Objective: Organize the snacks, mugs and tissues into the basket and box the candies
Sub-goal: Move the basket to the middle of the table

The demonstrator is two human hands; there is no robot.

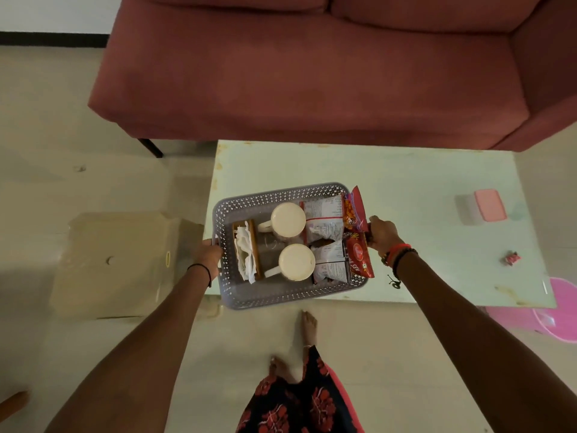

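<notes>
While my left hand (209, 252) gripped the basket (281, 295) at its 9 o'clock rim, my right hand (381, 233) gripped the 3 o'clock rim, fingers of both closed on it. Inside, the tissues (245, 256) sat at 9 o'clock, two mugs (288, 219) at centre, snack packets (332, 239) at 3 o'clock. The basket overhung the tabletop (406, 170) at its 7 o'clock corner. The pink-lidded box (482, 209) and one candy (512, 258) lay at the tabletop's 3 o'clock end, well apart from the basket.
</notes>
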